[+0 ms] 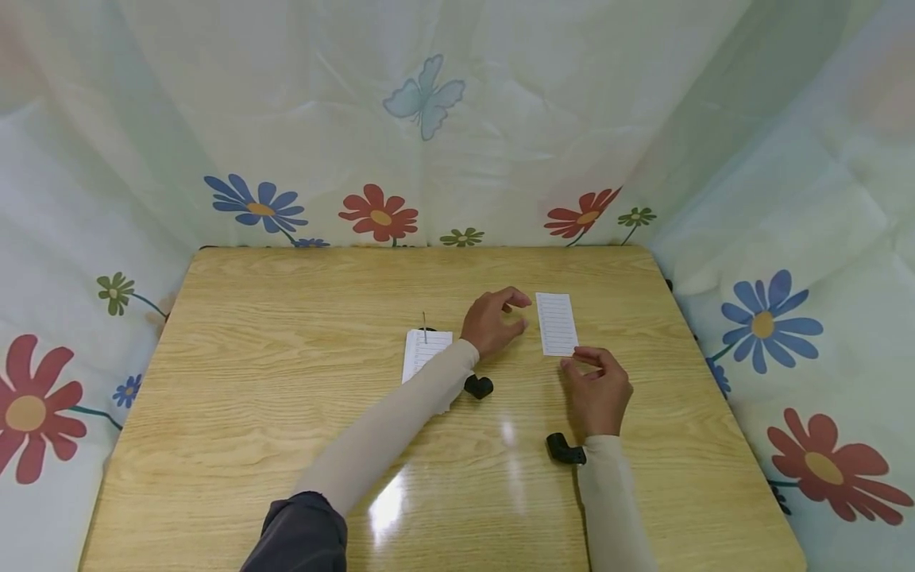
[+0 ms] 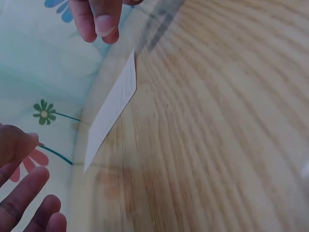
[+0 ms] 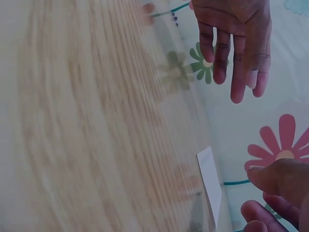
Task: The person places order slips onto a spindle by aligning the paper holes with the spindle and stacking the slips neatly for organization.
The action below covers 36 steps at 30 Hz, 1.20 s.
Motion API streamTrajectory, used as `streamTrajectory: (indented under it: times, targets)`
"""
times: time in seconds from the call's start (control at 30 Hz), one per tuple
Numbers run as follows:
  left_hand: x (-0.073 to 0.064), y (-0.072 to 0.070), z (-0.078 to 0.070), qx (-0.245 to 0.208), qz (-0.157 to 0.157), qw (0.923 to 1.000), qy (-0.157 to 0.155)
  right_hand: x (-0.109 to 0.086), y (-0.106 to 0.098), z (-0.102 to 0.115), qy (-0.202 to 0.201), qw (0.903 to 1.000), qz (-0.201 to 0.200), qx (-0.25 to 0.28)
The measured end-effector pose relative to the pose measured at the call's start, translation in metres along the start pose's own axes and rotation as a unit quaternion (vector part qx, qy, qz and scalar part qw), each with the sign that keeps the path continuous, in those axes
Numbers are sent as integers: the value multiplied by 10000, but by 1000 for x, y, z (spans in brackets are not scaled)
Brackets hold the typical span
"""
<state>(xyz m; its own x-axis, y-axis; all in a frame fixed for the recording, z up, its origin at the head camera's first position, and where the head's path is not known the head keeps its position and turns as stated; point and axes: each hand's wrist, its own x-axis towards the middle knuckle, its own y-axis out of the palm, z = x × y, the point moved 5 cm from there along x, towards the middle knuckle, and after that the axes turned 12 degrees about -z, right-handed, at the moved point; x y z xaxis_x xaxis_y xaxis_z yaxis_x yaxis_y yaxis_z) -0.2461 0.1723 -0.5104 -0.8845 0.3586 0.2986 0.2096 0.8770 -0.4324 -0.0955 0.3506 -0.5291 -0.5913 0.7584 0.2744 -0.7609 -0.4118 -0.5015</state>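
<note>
A white card with ruled lines (image 1: 557, 324) lies flat on the wooden table, to the right of centre. My left hand (image 1: 493, 323) is just left of the card, thumb and index finger spread apart with nothing between them. At the card's near right corner, my right hand (image 1: 596, 389) hovers with its thumb and fingers apart. In the left wrist view, the right hand's fingers (image 2: 99, 21) hang over the end of the card (image 2: 112, 108). The right wrist view shows a gap between the right thumb (image 3: 270, 179) and the card (image 3: 210, 186).
A stack of similar ruled cards (image 1: 422, 349) lies left of my left wrist, partly hidden by the forearm. A thin brown stick shape (image 1: 425, 324) stands at its top edge. Black wrist pieces (image 1: 565, 450) sit by both wrists. A flowered curtain (image 1: 429, 159) borders the table.
</note>
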Motion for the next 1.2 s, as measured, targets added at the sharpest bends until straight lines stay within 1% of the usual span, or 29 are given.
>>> streamTrajectory:
  times: [0.23, 0.33, 0.47, 0.63, 0.83, 1.0, 1.2]
  targets:
    - [11, 3, 6, 230, 53, 9997, -58, 5, 1, -5, -16, 10000, 34, -45]
    - [15, 3, 9, 275, 72, 9995, -156, 7, 1, -6, -16, 10000, 37, -47]
    - [19, 4, 13, 204, 75, 9991, -366, 10, 1, -8, 40, 10000, 25, -73]
    - [25, 12, 19, 112, 144, 9984, -527, 12, 3, -11, 37, 9998, -25, -190]
    - [31, 24, 27, 183, 263, 9980, -541, 15, 6, -13, 154, 9996, 30, -247]
    - [32, 30, 27, 165, 246, 9978, -588, 17, 7, -17, 193, 9995, 105, -228]
    - [34, 31, 24, 165, 204, 9973, -692, 18, 9, -21, 161, 9996, 132, -181]
